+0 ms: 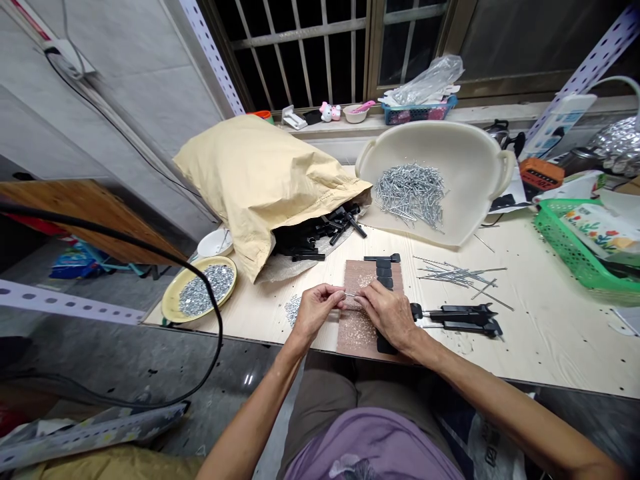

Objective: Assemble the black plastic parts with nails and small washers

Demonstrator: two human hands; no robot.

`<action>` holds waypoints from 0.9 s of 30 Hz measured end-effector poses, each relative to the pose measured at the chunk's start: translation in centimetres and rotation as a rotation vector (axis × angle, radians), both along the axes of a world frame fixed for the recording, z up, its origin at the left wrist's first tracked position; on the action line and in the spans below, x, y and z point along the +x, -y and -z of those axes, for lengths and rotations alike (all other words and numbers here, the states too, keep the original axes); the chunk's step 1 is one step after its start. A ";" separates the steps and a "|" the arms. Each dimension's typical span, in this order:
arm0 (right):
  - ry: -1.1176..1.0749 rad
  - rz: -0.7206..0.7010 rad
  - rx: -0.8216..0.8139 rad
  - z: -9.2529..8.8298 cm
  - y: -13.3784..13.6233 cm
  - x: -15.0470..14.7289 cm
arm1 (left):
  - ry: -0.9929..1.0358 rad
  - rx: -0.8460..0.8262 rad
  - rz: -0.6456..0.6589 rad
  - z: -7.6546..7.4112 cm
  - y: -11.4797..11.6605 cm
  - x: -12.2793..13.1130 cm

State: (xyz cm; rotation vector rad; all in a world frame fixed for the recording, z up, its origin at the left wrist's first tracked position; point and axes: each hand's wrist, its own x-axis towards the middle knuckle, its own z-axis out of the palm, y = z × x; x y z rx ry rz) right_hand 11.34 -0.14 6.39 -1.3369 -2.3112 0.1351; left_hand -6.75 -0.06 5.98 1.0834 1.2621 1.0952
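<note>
My left hand (320, 305) and my right hand (387, 310) meet over a brown board (357, 333). Between their pinched fingertips runs a thin metal rod (350, 295); fingers cover both its ends. The board carries pale specks and a column of black blocks (384, 272), with a black plastic piece (383, 258) across the top. Beside my left hand lies a small heap of tiny metal parts (292, 309). To the right of my right hand are loose metal rods (463, 275) and several black parts with metal shafts (465, 319).
A paper sack (270, 180) spills black plastic parts (330, 233). Behind, a white scoop-shaped tray (470, 193) holds many metal rods. A yellow bowl (167, 300) of small metal parts stands at left, a green basket (555, 247) at right. A black cable (220, 333) loops at left.
</note>
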 end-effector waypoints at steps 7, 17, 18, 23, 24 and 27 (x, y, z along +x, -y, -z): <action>-0.091 -0.037 -0.067 0.5 -0.1 0.0 | -0.010 -0.022 0.014 -0.1 0.1 -0.2; -0.090 -0.021 -0.086 0.9 -0.3 0.1 | 0.038 -0.027 0.012 0.5 0.1 -0.1; -0.114 -0.032 -0.132 0.9 -0.4 0.2 | 0.034 -0.028 0.017 0.6 0.1 -0.1; -0.029 -0.037 -0.075 0.4 -0.3 0.2 | 0.044 -0.028 0.024 0.8 0.2 0.0; 0.008 -0.024 -0.036 0.3 -0.1 0.1 | 0.045 -0.029 0.022 0.9 0.2 0.1; 0.012 -0.006 -0.042 0.3 0.0 0.1 | 0.024 -0.028 0.018 0.8 0.3 0.2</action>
